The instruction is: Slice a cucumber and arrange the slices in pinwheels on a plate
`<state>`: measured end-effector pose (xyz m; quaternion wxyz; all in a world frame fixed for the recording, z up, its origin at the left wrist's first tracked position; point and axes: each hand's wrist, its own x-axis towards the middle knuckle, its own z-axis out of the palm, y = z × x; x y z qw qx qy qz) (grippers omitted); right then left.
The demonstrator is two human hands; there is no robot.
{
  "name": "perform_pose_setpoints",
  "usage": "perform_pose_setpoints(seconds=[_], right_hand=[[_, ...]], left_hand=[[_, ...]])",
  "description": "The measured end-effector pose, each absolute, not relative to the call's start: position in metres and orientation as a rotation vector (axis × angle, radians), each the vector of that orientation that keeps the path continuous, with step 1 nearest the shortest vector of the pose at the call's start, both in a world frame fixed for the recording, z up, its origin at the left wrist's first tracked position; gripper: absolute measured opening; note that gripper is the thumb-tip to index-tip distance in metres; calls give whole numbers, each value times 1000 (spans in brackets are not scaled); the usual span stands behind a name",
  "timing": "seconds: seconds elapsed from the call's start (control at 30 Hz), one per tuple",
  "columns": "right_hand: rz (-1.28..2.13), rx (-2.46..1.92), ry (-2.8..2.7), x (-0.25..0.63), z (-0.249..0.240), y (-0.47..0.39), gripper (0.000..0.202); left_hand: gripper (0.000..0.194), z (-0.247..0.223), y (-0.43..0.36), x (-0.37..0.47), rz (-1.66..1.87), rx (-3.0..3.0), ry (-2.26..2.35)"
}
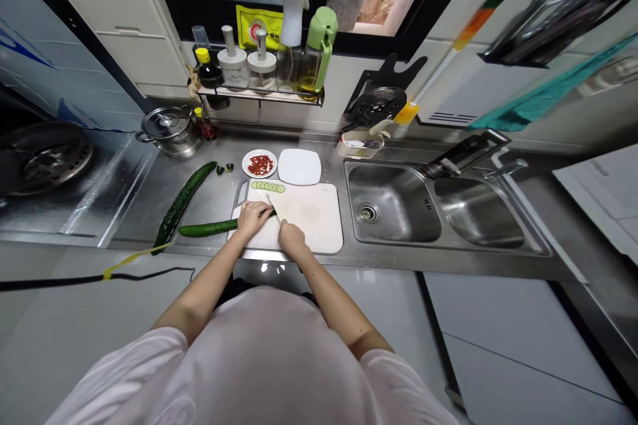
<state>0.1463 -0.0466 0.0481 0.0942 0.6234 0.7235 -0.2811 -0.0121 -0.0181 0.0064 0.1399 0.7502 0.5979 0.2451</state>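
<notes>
My left hand (253, 218) is closed over a cucumber (208, 229), whose far end reaches left past the white cutting board (319, 219). In my right hand (292, 237) is a knife (274, 206), its blade beside the cucumber's right end, close to my left fingertips. Several thin cucumber slices (268, 186) lie in an overlapping row at the board's upper left. A second, whole cucumber (183, 204) rests on the steel counter to the left, with small green end pieces (220, 170) near its tip.
Behind the board stand a plate of chopped red pieces (260, 164) and a white plate (300, 167). A lidded pot (172, 131) is at the back left. To the right is a double sink (393, 206). Bottles and jars fill a wall rack (259, 94).
</notes>
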Motion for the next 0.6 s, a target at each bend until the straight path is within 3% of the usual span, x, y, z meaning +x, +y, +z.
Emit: perform_pose_setpoints(seconds=[0.6], right_hand=[[-787, 1873, 2154, 161, 36, -73, 27]], left_hand=[[23, 6, -18, -12, 705, 2171, 1728]])
